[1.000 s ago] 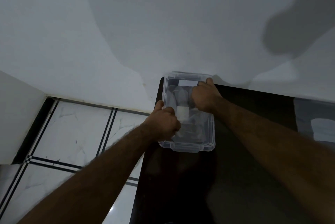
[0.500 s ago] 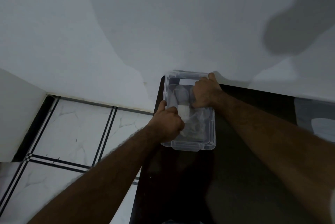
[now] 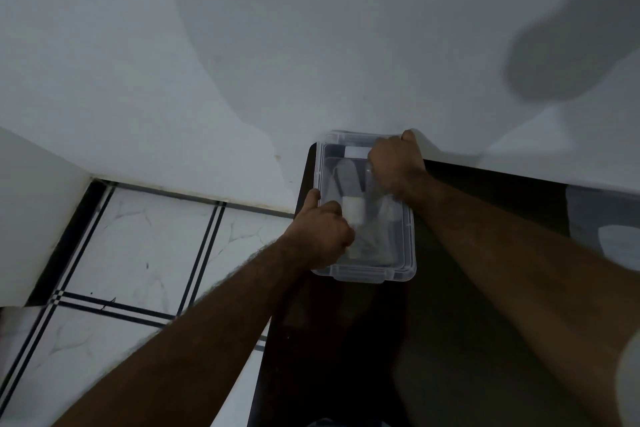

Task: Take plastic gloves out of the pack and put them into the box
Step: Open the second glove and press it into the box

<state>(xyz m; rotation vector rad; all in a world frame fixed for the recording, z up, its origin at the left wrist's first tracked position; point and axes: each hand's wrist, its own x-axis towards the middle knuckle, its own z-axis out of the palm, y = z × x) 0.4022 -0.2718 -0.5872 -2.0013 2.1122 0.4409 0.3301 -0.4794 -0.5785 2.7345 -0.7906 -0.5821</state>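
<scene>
Since 1 second ago the right hand [image 3: 394, 163] has slid from the middle of the box toward its far right corner, while the left hand [image 3: 323, 232] has kept its place on the near left edge. Both hands now press down on the clear box [image 3: 398, 267], which sits on the dark surface [image 3: 467, 322] at its far left corner, against the wall [image 3: 242, 46]. Right fingers are curled tightly together over the far rim, thumb tip touching the wall side. Left fingers are folded into a loose fist on the lid area, thumb stretched along the left rim; whether they pinch anything I cannot tell. Pale crumpled plastic, probably the gloves [image 3: 353, 212], shows through the clear walls inside the box, between the 2 hands. The box's long axis runs away from the person, so the hands sit at diagonal corners. No separate pack is visible. My judgement: the gloves are in, and the lid is being pressed shut.
</scene>
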